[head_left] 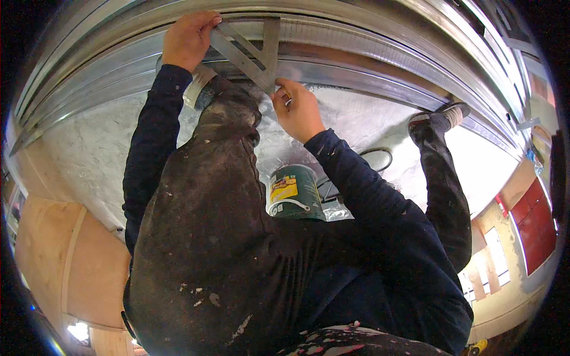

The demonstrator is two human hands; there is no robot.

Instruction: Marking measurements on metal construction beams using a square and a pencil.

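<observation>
A metal triangular square point(271, 47) lies across the long silvery metal profiles point(362, 50), its narrow tip pointing toward me. My left hand point(189, 40) is closed at the square's upper left corner, pinching it between thumb and fingers. At the lower tip is my right hand point(298, 111), its fingers curled and pressed together next to the square's edge. Something small and yellowish shows between those fingers, too small to name.
My bent leg and shoe point(200, 86) stand close below the profiles; my other shoe point(439, 118) is against them at right. A green bucket point(295, 188) with a white handle stands on the pale dusty floor point(89, 142), beside a black cable loop point(389, 155). Wooden panels point(44, 243) stand at left.
</observation>
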